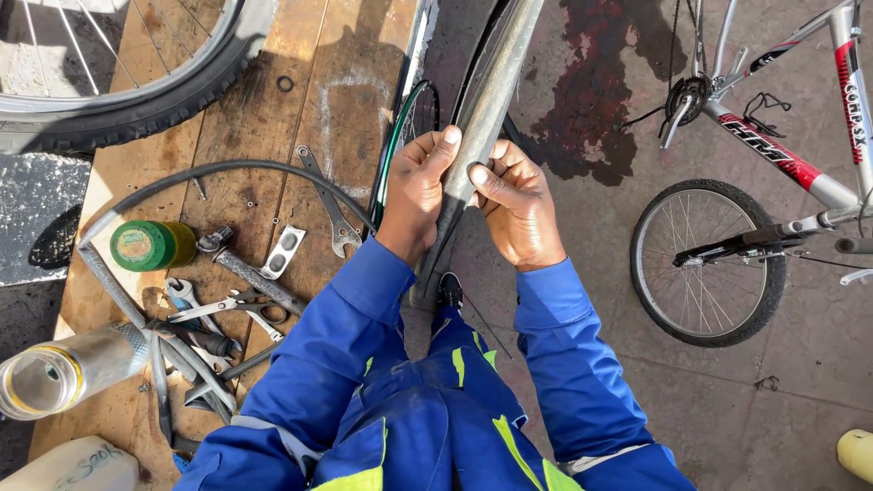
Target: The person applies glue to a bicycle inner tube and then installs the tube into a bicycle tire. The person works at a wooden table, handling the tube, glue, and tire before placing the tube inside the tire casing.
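A bicycle wheel stands on edge in front of me, its grey rim strip (491,82) facing up and its dark tyre running down toward my foot. My left hand (418,186) grips the wheel's left side, thumb pressed onto the grey strip. On the other side my right hand (514,205) clasps the rim, with its thumb laid across the strip too. Both arms wear blue sleeves. A green rim edge (393,155) shows just left of my left hand.
On the wooden board (273,118) to the left lie spanners (332,209), pliers (227,309), a black hose (218,168), a green-capped tin (150,245) and a clear jar (55,373). Another wheel (118,82) lies at top left. A red and white bicycle (764,164) stands on the right.
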